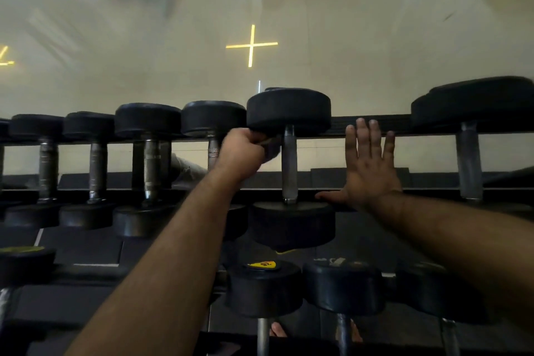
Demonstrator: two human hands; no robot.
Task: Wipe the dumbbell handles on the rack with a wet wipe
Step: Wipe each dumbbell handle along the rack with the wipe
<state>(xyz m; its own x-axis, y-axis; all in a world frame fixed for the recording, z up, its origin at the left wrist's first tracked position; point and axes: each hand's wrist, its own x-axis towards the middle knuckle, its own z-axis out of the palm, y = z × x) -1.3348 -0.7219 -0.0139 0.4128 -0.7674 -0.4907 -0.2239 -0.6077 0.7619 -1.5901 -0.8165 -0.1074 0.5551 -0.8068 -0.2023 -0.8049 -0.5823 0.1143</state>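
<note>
Nearest us, a lower-row dumbbell with a yellow label (263, 287) sits between our forearms. Our left hand (244, 153) has its grip closed round a dark wad, seemingly the wet wipe (271, 147), beside the handle (289, 165) of an upper-row dumbbell. Our right hand (370, 170) lies spread flat across the rack (375, 124) rails.
</note>
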